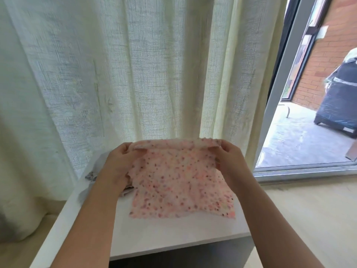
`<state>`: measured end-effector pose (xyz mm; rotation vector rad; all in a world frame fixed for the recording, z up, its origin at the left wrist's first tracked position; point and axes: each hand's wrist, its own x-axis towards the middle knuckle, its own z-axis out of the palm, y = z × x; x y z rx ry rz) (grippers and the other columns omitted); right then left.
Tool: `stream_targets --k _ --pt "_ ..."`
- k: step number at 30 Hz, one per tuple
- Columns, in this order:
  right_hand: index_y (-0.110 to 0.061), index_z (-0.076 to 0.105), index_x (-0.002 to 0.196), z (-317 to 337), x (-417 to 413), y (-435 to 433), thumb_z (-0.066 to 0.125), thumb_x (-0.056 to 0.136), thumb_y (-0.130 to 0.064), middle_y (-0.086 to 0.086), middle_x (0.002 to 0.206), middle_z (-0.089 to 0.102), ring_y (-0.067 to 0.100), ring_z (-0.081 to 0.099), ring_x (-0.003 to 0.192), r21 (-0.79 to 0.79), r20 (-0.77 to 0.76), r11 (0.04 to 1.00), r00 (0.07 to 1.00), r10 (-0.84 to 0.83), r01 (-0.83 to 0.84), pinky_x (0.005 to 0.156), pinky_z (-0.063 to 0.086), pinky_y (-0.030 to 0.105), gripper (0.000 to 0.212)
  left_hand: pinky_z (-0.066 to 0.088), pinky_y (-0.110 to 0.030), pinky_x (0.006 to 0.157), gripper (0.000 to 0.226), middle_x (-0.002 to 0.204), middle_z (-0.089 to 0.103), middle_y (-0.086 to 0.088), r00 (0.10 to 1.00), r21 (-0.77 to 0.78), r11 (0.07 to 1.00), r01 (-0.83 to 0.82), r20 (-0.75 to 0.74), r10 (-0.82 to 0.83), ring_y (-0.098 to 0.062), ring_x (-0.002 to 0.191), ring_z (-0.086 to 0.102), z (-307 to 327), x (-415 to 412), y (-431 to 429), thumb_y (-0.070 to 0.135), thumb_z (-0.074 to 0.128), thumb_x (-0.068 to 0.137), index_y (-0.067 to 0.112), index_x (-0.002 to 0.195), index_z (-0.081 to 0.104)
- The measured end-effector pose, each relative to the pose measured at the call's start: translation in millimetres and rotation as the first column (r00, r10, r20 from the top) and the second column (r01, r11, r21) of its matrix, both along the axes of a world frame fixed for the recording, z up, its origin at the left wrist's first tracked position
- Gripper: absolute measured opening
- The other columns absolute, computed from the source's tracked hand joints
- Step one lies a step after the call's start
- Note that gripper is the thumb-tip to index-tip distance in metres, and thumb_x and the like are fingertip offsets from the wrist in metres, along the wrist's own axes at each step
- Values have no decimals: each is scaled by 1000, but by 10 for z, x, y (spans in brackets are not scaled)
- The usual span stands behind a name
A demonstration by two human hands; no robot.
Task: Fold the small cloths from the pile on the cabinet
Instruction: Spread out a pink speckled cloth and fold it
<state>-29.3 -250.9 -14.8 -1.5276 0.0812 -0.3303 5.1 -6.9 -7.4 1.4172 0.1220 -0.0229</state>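
Note:
A pink cloth with small dark and red dots [179, 180] hangs spread out above the white cabinet top [173, 235]. My left hand [120, 161] pinches its upper left corner and my right hand [228, 155] pinches its upper right corner. The cloth's lower edge rests on the cabinet top. Behind my left hand lies the pile of other cloths [96, 171], grey and white, mostly hidden by my hand and the pink cloth.
A pale curtain [135, 74] hangs right behind the cabinet. To the right is a glass door frame [276, 93], with a covered dark object [340, 97] outside on the concrete. Light flooring [309, 219] lies to the right of the cabinet.

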Motion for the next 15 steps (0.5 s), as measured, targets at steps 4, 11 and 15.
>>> stream_targets --k 4,11,15 --pt "-15 70 92 87 -25 -93 62 95 -25 5 84 74 20 72 74 42 -12 999 999 30 -29 70 60 38 12 55 -27 53 19 101 68 -10 999 -39 999 -32 41 34 -20 72 67 73 21 38 10 73 82 15 99 65" --pt "-4 70 114 94 3 -323 59 95 -20 20 110 71 33 69 101 209 -277 951 918 283 -230 79 59 42 27 60 -39 69 46 101 72 -17 979 -150 978 142 -122 -161 -29 85 70 92 12 166 11 76 66 9 111 66" --pt "-12 73 95 -122 61 -281 60 94 -14 10 93 70 22 64 79 24 -338 994 935 107 -106 69 54 32 13 52 -30 75 24 100 68 -6 986 309 936 -166 54 157 -17 86 62 -146 90 47 5 72 81 19 99 64"
